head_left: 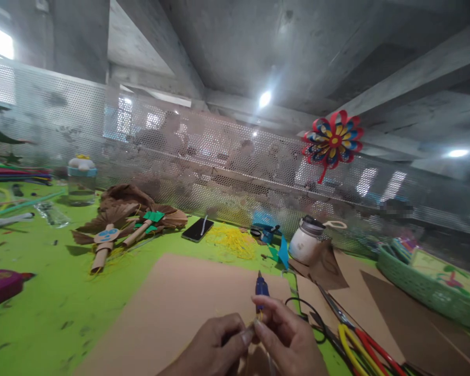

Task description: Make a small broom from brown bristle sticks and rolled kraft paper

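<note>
Low in the view, my left hand (pixel 225 339) and my right hand (pixel 288 334) meet with fingertips pinched together. Between them is something small, mostly covered by the fingers; a bit of brown and a thin yellow strand show there. Just beyond the fingers a blue tool with a dark pointed nozzle (pixel 262 287), which looks like a glue gun, points away from me. My right index finger overlaps its lower end, and I cannot tell whether it touches. Under both hands spreads a large sheet of brown paper (pixel 168 297).
Scissors with red and yellow handles (pixel 350 334) lie at right, near a black cord (pixel 317 318). Behind are a phone (pixel 198 230), yellow shredded strands (pixel 233 241), a white jar (pixel 306 243) and pleated paper figures (pixel 106 237). A green basket (pixel 426 292) stands far right, before a perforated screen (pixel 219 156).
</note>
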